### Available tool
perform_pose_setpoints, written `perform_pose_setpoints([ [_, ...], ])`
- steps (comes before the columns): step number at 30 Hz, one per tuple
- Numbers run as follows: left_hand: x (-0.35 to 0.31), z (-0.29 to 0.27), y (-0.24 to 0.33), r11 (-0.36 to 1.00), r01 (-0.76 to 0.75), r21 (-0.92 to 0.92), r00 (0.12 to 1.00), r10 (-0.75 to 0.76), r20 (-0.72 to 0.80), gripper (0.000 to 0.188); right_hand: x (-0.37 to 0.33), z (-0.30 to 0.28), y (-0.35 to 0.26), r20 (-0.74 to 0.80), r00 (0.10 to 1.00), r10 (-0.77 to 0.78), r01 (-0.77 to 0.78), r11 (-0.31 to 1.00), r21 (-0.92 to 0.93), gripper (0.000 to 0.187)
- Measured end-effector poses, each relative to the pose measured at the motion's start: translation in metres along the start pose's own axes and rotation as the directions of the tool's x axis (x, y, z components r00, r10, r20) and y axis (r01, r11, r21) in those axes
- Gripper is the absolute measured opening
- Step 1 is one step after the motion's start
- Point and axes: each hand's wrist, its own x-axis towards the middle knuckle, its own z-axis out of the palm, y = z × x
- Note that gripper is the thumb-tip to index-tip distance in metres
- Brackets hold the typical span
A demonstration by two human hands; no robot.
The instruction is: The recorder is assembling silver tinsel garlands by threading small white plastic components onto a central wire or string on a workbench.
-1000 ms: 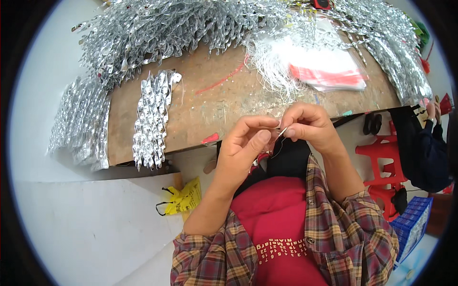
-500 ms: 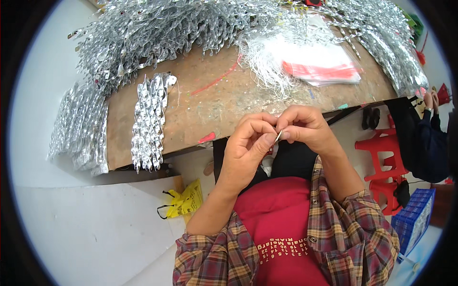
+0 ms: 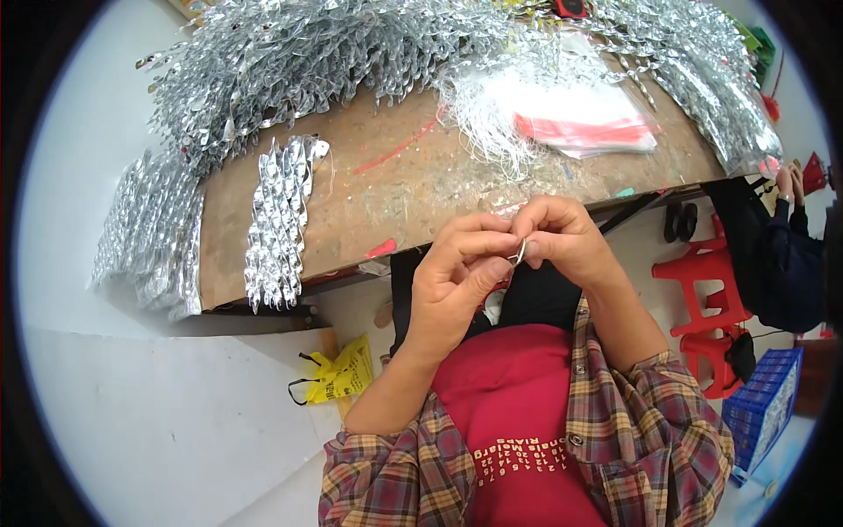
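My left hand [image 3: 461, 272] and my right hand [image 3: 566, 237] meet just off the table's near edge, above my lap. Between their fingertips is a thin, pale string-like piece [image 3: 522, 252], bent into a narrow loop. Both hands pinch it; its ends are hidden behind the fingers. On the table beyond lie a bundle of white strings [image 3: 492, 132] and a stack of clear plastic bags [image 3: 588, 127] with a red band. To the left rests a small group of twisted silver foil strips [image 3: 279, 228] side by side, a white tab at its far end.
Heaps of silver twisted strips [image 3: 325, 61] cover the brown table's [image 3: 369, 206] far side and both ends. A yellow bag [image 3: 344, 373] stands below the table at left. Red stools [image 3: 698, 272] and a blue crate [image 3: 762, 408] are at right, where another person [image 3: 795, 255] sits.
The pale piece between my fingertips has gone from a straight sliver to an open narrow loop. My hands stay nearly in place; the view has shifted slightly.
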Motion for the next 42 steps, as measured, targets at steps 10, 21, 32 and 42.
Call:
perform_pose_setpoints([
  [10, -0.002, 0.006, 0.007, 0.979, -0.020, 0.202, 0.999, 0.027, -0.032, 0.006, -0.003, 0.005, 0.000, -0.003, 1.000, 0.019, -0.020, 1.000, -0.009, 0.012],
  [21, 0.013, 0.005, 0.001, 0.911, -0.169, 0.377, 0.980, 0.196, -0.036, 0.008, -0.003, 0.011, -0.011, 0.039, 0.979, 0.202, -0.201, 0.979, -0.022, 0.015],
  [32, 0.007, -0.015, -0.037, 0.959, 0.044, 0.281, 0.999, -0.038, -0.028, 0.035, 0.026, -0.004, 0.009, -0.001, 0.993, 0.116, -0.113, 0.968, 0.225, 0.015],
  [42, 0.039, -0.032, -0.022, 0.845, -0.006, 0.534, 1.000, 0.018, -0.017, 0.035, 0.053, -0.021, 0.009, -0.076, 0.986, 0.147, -0.125, 0.962, 0.241, 0.016],
])
